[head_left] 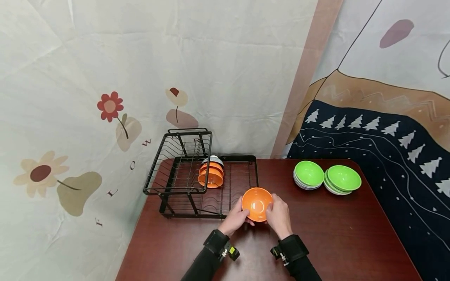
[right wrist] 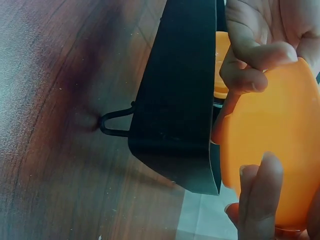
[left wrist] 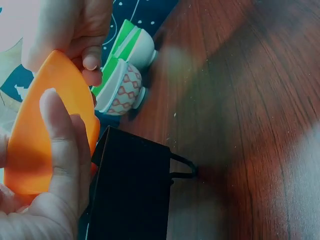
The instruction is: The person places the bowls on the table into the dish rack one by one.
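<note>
Between both hands an orange bowl (head_left: 257,204) is held up, its inside facing the head camera, in front of the black dish rack (head_left: 209,215). My left hand (head_left: 234,218) grips its left side, the thumb on the rim and fingers beneath. On the opposite side my right hand (head_left: 279,216) grips it the same way. From the wrists, the bowl's orange outer wall (left wrist: 75,82) shows with fingers lying against it. Inside the rack several orange bowls (head_left: 214,178) stand on edge, with a white one (head_left: 213,159) behind them.
Two stacks of bowls stand at the table's back right, each topped by a green bowl (head_left: 309,173), (head_left: 343,178). The rack's raised wire tier (head_left: 175,164) overhangs its left side. A printed cloth (head_left: 225,78) hangs behind the brown table (head_left: 337,242).
</note>
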`<state>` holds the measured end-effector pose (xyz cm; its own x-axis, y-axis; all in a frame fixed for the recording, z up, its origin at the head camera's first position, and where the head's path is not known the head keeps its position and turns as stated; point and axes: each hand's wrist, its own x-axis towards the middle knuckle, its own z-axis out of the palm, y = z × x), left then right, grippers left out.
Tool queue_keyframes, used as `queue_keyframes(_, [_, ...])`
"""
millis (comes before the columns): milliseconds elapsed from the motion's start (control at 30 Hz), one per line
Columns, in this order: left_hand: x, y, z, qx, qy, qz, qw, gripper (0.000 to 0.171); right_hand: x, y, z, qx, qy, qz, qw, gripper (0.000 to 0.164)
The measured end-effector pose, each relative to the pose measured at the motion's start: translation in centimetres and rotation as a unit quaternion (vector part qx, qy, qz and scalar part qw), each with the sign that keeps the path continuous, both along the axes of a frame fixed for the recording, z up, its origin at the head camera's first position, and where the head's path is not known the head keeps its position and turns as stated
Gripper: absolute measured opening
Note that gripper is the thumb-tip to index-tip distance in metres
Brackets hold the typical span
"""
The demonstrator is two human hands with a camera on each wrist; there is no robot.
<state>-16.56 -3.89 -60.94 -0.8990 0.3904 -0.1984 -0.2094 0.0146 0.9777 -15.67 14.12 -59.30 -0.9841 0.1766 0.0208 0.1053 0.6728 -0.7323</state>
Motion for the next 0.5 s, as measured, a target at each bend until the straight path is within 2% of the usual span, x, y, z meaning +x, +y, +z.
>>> queue_keyframes(400, [-0.25, 0.73, -0.06, 0.007, 0.007, 0.012, 0.9999, 0.054, 0.04, 0.23, 0.14, 0.008, 0.015, 0.000, 1.000, 0.031])
queue_keyframes(500, [-0.35, 0.67, -0.03, 0.013, 0.008, 0.015, 0.9998, 0.054, 0.08, 0.49, 0.13, -0.005, 0.013, 0.003, 1.000, 0.030])
